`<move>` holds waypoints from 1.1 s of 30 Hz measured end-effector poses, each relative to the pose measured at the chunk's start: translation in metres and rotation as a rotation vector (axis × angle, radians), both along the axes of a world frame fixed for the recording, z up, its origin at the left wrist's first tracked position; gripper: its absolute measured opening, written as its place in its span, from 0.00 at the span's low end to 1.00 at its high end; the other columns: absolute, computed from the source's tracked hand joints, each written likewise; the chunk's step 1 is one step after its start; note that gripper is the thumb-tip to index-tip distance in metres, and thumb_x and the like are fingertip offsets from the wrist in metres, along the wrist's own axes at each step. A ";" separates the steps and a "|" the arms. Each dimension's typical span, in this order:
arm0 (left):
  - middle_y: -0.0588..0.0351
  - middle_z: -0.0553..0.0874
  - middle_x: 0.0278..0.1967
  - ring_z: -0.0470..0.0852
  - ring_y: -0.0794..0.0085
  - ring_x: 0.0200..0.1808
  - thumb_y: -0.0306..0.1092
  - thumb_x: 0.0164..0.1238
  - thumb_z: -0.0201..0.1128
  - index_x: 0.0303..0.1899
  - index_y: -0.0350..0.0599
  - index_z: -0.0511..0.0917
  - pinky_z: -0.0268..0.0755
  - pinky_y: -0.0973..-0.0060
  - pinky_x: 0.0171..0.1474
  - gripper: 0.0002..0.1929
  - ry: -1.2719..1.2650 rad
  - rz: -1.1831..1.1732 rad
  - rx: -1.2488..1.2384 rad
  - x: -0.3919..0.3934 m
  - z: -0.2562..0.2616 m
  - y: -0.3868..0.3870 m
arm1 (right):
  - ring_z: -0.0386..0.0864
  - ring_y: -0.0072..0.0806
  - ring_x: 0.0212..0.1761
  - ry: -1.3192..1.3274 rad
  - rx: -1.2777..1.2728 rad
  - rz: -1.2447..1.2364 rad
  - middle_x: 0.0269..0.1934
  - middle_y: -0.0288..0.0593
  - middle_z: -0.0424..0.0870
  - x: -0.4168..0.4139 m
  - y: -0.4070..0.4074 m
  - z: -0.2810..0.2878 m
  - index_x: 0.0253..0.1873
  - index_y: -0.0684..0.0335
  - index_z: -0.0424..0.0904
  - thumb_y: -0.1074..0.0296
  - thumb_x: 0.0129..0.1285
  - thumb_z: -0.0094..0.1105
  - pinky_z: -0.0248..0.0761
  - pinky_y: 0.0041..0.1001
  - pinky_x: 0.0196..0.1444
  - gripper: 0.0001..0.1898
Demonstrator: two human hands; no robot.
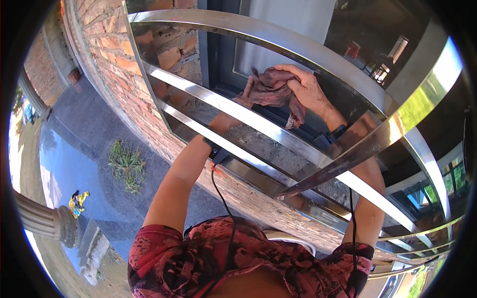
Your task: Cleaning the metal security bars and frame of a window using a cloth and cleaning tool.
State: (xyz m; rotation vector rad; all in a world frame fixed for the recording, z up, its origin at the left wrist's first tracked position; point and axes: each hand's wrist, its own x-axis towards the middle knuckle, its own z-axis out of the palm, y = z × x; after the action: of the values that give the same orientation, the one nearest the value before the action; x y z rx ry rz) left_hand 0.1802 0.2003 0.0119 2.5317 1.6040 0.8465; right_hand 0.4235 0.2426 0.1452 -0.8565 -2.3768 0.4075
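Both of my arms reach between the shiny metal bars of a window grille (238, 115). A crumpled, dirty reddish-brown cloth (274, 87) is bunched up behind the bars, in front of the dark window frame (218, 48). My right hand (311, 87) grips its upper right part, with a loose end hanging below. At the cloth's left edge is my left hand (246, 93), its fingers against the fabric; a bar and the cloth partly hide it. Dust and grit cover the sill (257, 139) underneath.
Rough brick wall (111, 48) flanks the grille on the left. Black cables (220, 190) run from devices on my wrists past the bars. On the paving below lie a clump of cut grass (126, 164) and a yellow and black item (77, 204), near a fluted column (48, 219).
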 end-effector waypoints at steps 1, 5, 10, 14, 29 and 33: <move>0.40 0.33 0.72 0.77 0.43 0.52 0.31 0.47 0.69 0.72 0.56 0.45 0.74 0.59 0.51 0.51 -0.069 -0.011 -0.033 0.010 0.011 -0.003 | 0.75 0.21 0.47 0.146 -0.207 -0.001 0.47 0.38 0.80 0.012 -0.024 0.013 0.57 0.65 0.74 0.82 0.56 0.41 0.68 0.22 0.55 0.23; 0.36 0.34 0.71 0.73 0.38 0.57 0.25 0.51 0.59 0.73 0.57 0.42 0.75 0.61 0.54 0.47 0.104 0.078 -0.114 0.039 0.056 -0.029 | 0.74 0.20 0.45 0.346 -0.429 0.133 0.43 0.38 0.80 0.070 -0.059 0.012 0.53 0.66 0.77 0.81 0.56 0.43 0.68 0.20 0.52 0.20; 0.42 0.32 0.72 0.79 0.39 0.47 0.29 0.51 0.66 0.73 0.62 0.40 0.77 0.61 0.41 0.51 0.102 0.065 -0.111 0.016 0.053 -0.034 | 0.78 0.36 0.48 0.198 -0.234 0.027 0.48 0.47 0.78 0.089 -0.088 0.022 0.55 0.58 0.74 0.77 0.58 0.49 0.70 0.30 0.52 0.19; 0.39 0.35 0.72 0.82 0.43 0.41 0.26 0.55 0.57 0.73 0.59 0.42 0.78 0.63 0.36 0.45 0.140 0.063 -0.009 0.017 0.048 -0.029 | 0.69 0.44 0.55 -0.274 -0.161 -0.003 0.50 0.46 0.71 0.117 -0.124 0.005 0.55 0.56 0.74 0.72 0.56 0.55 0.64 0.35 0.57 0.19; 0.36 0.38 0.71 0.75 0.32 0.49 0.22 0.60 0.50 0.73 0.54 0.44 0.71 0.51 0.35 0.39 0.154 0.065 -0.011 0.028 0.050 -0.025 | 0.81 0.41 0.27 -1.389 0.291 -0.104 0.23 0.46 0.83 0.311 -0.146 0.002 0.18 0.60 0.79 0.57 0.32 0.70 0.75 0.31 0.31 0.14; 0.35 0.38 0.71 0.66 0.32 0.59 0.19 0.58 0.51 0.72 0.51 0.47 0.67 0.49 0.34 0.39 0.194 0.061 0.064 0.013 0.034 -0.018 | 0.81 0.43 0.28 -1.461 0.040 -0.261 0.26 0.48 0.84 0.290 -0.124 -0.001 0.27 0.67 0.81 0.65 0.43 0.65 0.76 0.30 0.33 0.10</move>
State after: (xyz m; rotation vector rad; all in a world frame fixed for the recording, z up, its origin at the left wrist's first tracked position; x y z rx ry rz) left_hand 0.1931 0.1822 0.0459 2.6968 1.7417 0.6862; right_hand 0.7138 0.1182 0.1440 -1.8157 -3.3600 -0.6268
